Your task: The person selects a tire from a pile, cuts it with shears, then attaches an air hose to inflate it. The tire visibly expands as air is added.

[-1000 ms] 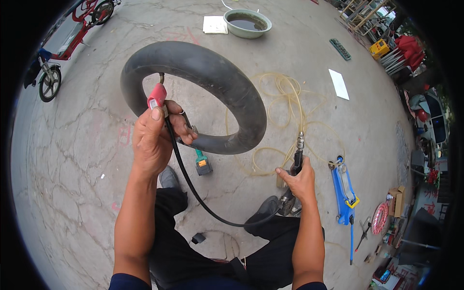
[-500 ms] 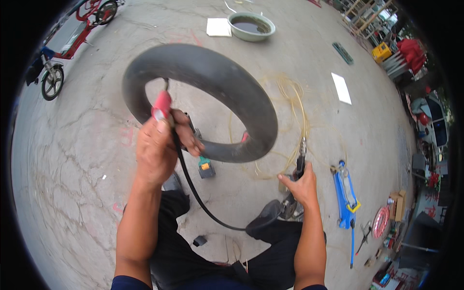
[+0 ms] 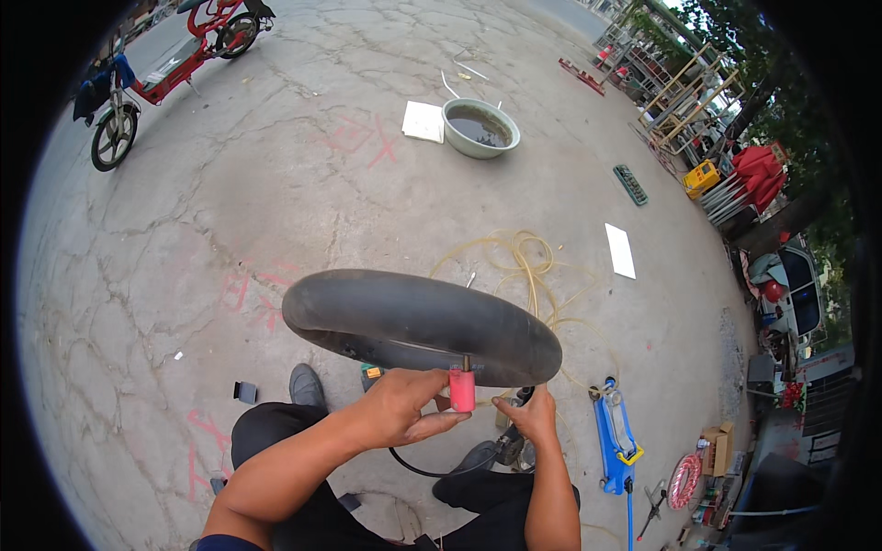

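Note:
My left hand (image 3: 412,406) pinches a pinkish-red air chuck (image 3: 462,391), which sits against the metal valve stem (image 3: 467,364) of a black inner tube (image 3: 413,303). The tube looks plump and is tilted, seen nearly edge-on above my lap. A black hose (image 3: 436,473) runs from below my left hand toward the inflator gun (image 3: 511,445). My right hand (image 3: 536,415) is wrapped round the gun's black handle, close under the tube's right end. Part of the gun is hidden by my hand and the tube.
A coiled yellow air hose (image 3: 528,266) lies beyond the tube. To the right stand a blue floor jack (image 3: 610,436) and a red-and-white coil (image 3: 684,481). Farther off are a basin of dark water (image 3: 450,119), a white sheet (image 3: 620,251) and a red electric bike (image 3: 170,83).
The inner tube has come lower and turned flatter, nearly edge-on. My left hand has shifted right with the air chuck, toward my right hand. The view has tilted up.

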`<state>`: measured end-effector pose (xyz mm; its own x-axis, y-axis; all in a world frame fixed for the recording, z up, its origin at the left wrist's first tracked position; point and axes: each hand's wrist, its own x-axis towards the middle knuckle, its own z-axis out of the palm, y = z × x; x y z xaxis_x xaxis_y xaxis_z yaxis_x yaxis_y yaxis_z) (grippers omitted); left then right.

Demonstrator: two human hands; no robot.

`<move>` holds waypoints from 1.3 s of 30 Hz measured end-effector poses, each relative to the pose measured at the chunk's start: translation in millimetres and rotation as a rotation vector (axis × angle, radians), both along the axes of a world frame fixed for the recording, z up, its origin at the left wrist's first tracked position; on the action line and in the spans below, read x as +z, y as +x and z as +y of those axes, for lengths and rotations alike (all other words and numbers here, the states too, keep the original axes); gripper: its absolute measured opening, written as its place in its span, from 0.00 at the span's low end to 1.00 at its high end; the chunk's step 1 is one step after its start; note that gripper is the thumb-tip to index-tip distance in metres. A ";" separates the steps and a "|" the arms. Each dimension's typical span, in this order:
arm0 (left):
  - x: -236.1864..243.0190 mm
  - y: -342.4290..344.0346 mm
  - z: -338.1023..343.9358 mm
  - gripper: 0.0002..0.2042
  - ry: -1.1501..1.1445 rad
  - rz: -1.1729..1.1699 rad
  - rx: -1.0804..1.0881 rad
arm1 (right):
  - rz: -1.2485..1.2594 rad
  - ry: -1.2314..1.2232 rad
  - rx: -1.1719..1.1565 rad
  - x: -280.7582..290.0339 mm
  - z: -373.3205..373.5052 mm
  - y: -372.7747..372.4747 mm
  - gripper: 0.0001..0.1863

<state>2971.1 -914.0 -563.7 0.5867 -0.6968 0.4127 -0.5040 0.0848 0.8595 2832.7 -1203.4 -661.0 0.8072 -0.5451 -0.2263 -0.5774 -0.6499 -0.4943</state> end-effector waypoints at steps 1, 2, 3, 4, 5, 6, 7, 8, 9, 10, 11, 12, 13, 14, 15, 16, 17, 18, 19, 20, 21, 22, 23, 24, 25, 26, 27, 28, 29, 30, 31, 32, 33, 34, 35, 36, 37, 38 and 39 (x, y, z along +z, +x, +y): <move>-2.1 0.0 -0.6 0.21 -0.013 -0.021 0.003 | -0.005 0.006 0.004 0.4 1.0 1.7 0.42; -4.3 0.0 -1.1 0.21 -0.026 -0.041 0.006 | -0.019 0.016 0.012 1.0 2.0 3.2 0.43; -6.2 -0.2 -1.0 0.21 -0.038 -0.060 0.006 | -0.032 0.027 0.019 1.8 3.1 4.1 0.44; -8.0 -0.1 -0.3 0.21 -0.028 -0.109 0.010 | -0.026 0.040 0.021 2.6 4.1 4.9 0.44; -9.6 0.3 0.4 0.20 -0.018 -0.158 0.012 | -0.021 0.053 0.022 3.3 4.8 5.4 0.45; -10.8 0.7 1.2 0.19 0.010 -0.197 0.016 | -0.037 0.063 0.035 3.7 5.4 6.0 0.46; -11.5 0.2 2.0 0.20 0.004 -0.213 0.016 | -0.019 0.064 0.028 4.0 5.9 6.0 0.46; -11.7 -0.6 2.8 0.21 0.015 -0.219 0.018 | -0.021 0.063 0.031 3.8 6.2 6.1 0.46; -11.6 -1.3 3.2 0.22 0.026 -0.224 0.018 | -0.043 0.058 0.050 3.4 6.1 6.1 0.46; -11.3 -1.6 3.0 0.24 0.043 -0.296 0.042 | -0.068 0.038 0.075 2.5 5.6 5.9 0.43; -10.7 -2.0 2.9 0.27 0.060 -0.369 0.065 | -0.112 0.014 0.116 1.1 4.7 6.1 0.40; -10.4 -2.6 1.9 0.29 0.068 -0.448 0.098 | -0.142 -0.019 0.159 -0.6 3.5 5.6 0.38; -10.1 -3.6 1.3 0.28 0.147 -0.438 0.064 | -0.165 -0.012 0.168 -2.7 1.9 4.7 0.35; -10.2 -5.5 1.8 0.28 0.218 -0.436 0.040 | -0.173 -0.013 0.180 -5.8 -0.1 5.0 0.32; -11.1 -8.0 1.7 0.27 0.280 -0.431 0.017 | -0.204 -0.011 0.208 -9.6 -2.3 5.0 0.29; -13.1 -7.6 4.6 0.25 0.284 -0.445 -0.017 | -0.162 -0.041 0.181 -11.8 -4.6 0.4 0.24; -16.1 -9.5 5.6 0.25 0.269 -0.419 -0.013 | -0.169 -0.083 0.183 -15.1 -7.3 -2.6 0.23; -20.3 -11.8 6.6 0.24 0.244 -0.384 -0.005 | -0.174 -0.123 0.184 -19.7 -9.2 -4.7 0.23; -25.1 -14.6 8.5 0.24 0.240 -0.344 0.002 | -0.145 -0.169 0.173 -23.8 -11.0 -7.8 0.22; -31.4 -13.7 9.5 0.20 0.261 -0.623 0.082 | -0.193 -0.142 0.165 -27.9 -13.3 -9.1 0.22; -37.7 -15.2 9.4 0.18 0.181 -0.341 -0.005 | -0.207 -0.120 0.144 -31.8 -15.4 -10.4 0.21; -43.8 -15.9 8.5 0.16 0.100 -0.060 -0.088 | -0.187 -0.094 0.101 -34.8 -17.8 -11.1 0.21; -49.3 -15.8 7.2 0.14 0.019 0.219 -0.166 | -0.195 -0.096 0.129 -37.2 -20.1 -11.6 0.21; -53.9 -15.4 5.9 0.12 -0.063 0.500 -0.242 | -0.167 -0.091 0.134 -39.3 -22.9 -11.5 0.21; -57.4 -14.5 4.8 0.10 -0.145 0.781 -0.314 | -0.139 -0.088 0.140 -41.4 -25.7 -11.1 0.20; -59.6 -14.1 4.3 0.09 -0.228 1.064 -0.385 | -0.108 -0.083 0.145 -43.7 -28.0 -12.5 0.20; -60.8 -13.2 4.1 0.09 -0.178 0.869 -0.375 | -0.079 -0.079 0.149 -46.7 -30.7 -13.7 0.20; -61.4 -11.8 3.9 0.09 -0.130 0.673 -0.364 | -0.050 -0.075 0.153 -50.4 -33.5 -16.3 0.20; -61.3 -11.3 3.6 0.09 -0.076 0.482 -0.343 | -0.104 -0.050 0.130 -56.2 -35.3 -19.6 0.19; -60.5 -10.6 5.3 0.10 -0.018 0.435 -0.336 | -0.159 -0.025 0.108 -65.0 -35.9 -21.2 0.18; -59.7 -11.5 6.2 0.11 -0.006 0.472 -0.352 | -0.215 0.000 0.086 -74.6 -37.1 -24.4 0.18; -58.9 -12.4 7.3 0.12 0.019 0.531 -0.355 | -0.227 0.015 0.102 -85.3 -37.9 -27.9 0.17; -58.2 -13.7 8.5 0.13 0.036 0.580 -0.363 | -0.240 0.031 0.119 -97.4 -37.5 -30.7 0.17; -58.3 -13.2 8.4 0.15 0.046 0.448 -0.340 | -0.192 0.067 0.077 -109.0 -37.3 -33.5 0.16; -58.2 -13.8 8.9 0.15 0.064 0.453 -0.334 | -0.245 0.064 0.142 -119.9 -33.5 -39.3 0.17; -58.4 -14.2 8.9 0.15 0.068 0.471 -0.339 | -0.210 0.078 0.139 -130.8 -28.5 -41.9 0.17; -58.4 -15.1 9.0 0.15 0.065 0.513 -0.355 | -0.133 0.084 0.128 -141.5 -19.1 -45.5 0.17; -58.0 -15.9 10.1 0.15 0.123 0.345 -0.300 | -0.039 0.075 0.107 -150.1 -9.7 -49.1 0.17; -58.1 -15.7 10.3 0.15 0.167 0.198 -0.264 | 0.048 0.064 0.085 -157.6 -1.7 -51.2 0.18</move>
<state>2955.4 -903.8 -621.7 0.4346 -0.8831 0.1768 -0.3056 0.0401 0.9513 2781.4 -1205.1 -818.6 0.8374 -0.4583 -0.2979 -0.5454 -0.6656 -0.5094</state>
